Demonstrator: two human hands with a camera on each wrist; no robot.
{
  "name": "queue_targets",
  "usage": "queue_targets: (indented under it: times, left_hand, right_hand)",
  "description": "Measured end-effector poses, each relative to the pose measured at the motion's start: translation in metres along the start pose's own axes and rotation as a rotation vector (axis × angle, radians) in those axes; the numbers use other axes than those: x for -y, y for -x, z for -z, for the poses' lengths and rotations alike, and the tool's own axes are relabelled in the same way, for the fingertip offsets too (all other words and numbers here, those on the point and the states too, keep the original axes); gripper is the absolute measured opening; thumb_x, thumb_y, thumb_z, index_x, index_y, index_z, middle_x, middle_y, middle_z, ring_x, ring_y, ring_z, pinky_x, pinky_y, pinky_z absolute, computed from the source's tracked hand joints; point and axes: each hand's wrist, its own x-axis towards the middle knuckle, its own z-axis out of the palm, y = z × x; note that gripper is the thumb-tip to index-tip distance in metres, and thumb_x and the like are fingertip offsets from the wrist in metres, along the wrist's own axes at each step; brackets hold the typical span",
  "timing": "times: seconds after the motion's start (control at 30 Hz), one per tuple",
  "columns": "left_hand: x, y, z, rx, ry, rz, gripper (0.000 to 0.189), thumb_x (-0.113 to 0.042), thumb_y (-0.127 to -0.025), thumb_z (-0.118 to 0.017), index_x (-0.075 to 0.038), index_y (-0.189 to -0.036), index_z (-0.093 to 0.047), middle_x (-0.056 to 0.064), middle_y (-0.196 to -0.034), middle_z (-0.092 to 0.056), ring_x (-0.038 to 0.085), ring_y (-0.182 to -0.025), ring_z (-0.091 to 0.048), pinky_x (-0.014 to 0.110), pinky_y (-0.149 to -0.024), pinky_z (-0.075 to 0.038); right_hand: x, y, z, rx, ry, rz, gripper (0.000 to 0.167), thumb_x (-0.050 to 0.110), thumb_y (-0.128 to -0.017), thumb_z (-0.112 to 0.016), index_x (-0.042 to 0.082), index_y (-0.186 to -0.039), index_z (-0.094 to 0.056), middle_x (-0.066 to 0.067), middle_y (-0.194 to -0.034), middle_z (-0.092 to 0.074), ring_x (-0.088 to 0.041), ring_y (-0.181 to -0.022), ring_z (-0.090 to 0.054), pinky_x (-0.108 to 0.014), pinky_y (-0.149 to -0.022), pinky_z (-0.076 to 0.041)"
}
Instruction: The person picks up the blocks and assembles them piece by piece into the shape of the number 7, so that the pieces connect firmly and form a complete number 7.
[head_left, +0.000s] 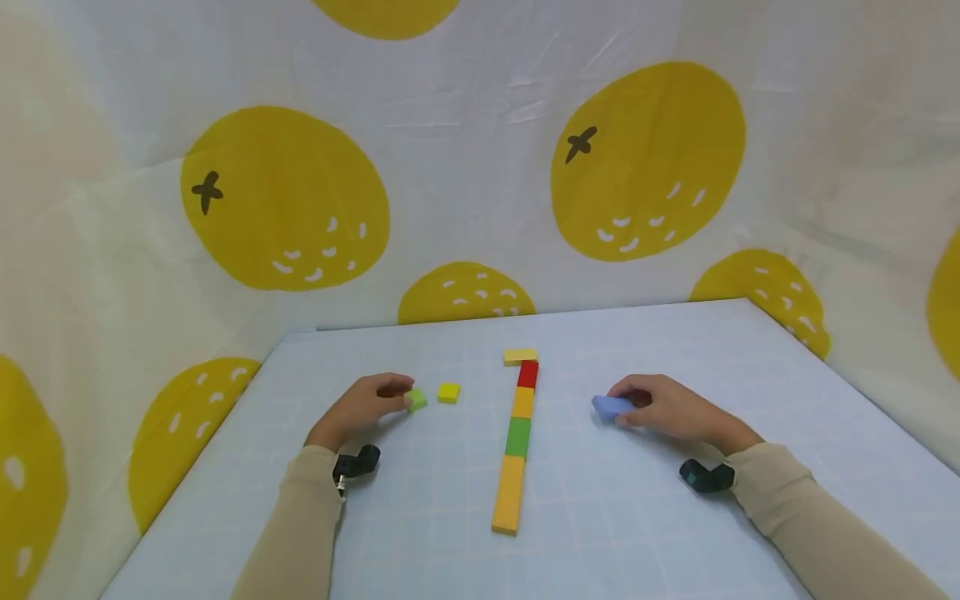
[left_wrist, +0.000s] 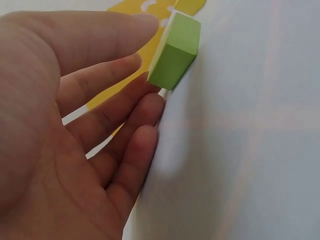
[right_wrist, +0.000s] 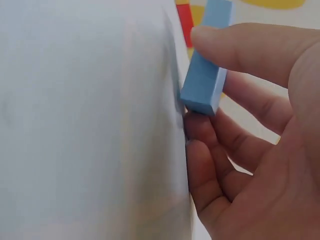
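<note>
In the head view, my left hand (head_left: 365,407) is at a small light green block (head_left: 417,400) on the table. The left wrist view shows the thumb tip right at this block's edge, with a gap between thumb and index fingertip. Across the table, my right hand (head_left: 671,407) pinches a blue block (head_left: 611,407) between thumb and fingers. This block is long and rectangular, tilted in the right wrist view, where the thumb (right_wrist: 210,42) lies over its face. Between the hands runs a line of blocks: red (head_left: 528,373), yellow (head_left: 522,402), green (head_left: 517,437) and a longer orange one (head_left: 508,496).
A small yellow block (head_left: 448,393) lies to the right of the light green one. At the line's far end, a pale yellow block (head_left: 520,357) sits crosswise. The pale checked tabletop (head_left: 420,517) meets a fruit-print curtain (head_left: 465,167) at the back.
</note>
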Motion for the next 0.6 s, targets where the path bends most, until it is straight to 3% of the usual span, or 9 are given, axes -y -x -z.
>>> queue_targets:
  times: [0.33, 0.6]
  left_hand:
    - [-0.005, 0.007, -0.009, -0.037, -0.026, 0.029, 0.04, -0.028, -0.094, -0.07, -0.015, -0.132, -0.065, 0.004, -0.132, -0.062, 0.024, -0.119, -0.055, 0.048, -0.105, -0.043]
    - [-0.005, 0.01, -0.012, -0.069, -0.05, 0.003, 0.036, -0.027, -0.094, -0.071, -0.016, -0.129, -0.067, 0.003, -0.131, -0.062, 0.023, -0.119, -0.056, 0.047, -0.104, -0.043]
  right_hand:
    - [0.008, -0.022, -0.004, -0.017, -0.107, -0.017, 0.031, 0.033, -0.09, -0.076, 0.014, -0.113, -0.068, -0.001, -0.108, -0.068, -0.022, -0.103, -0.059, -0.041, -0.095, -0.046]
    - [0.022, -0.044, -0.013, -0.028, -0.179, -0.078, 0.037, 0.037, -0.091, -0.074, 0.011, -0.116, -0.063, -0.006, -0.111, -0.065, -0.026, -0.104, -0.057, -0.04, -0.093, -0.05]
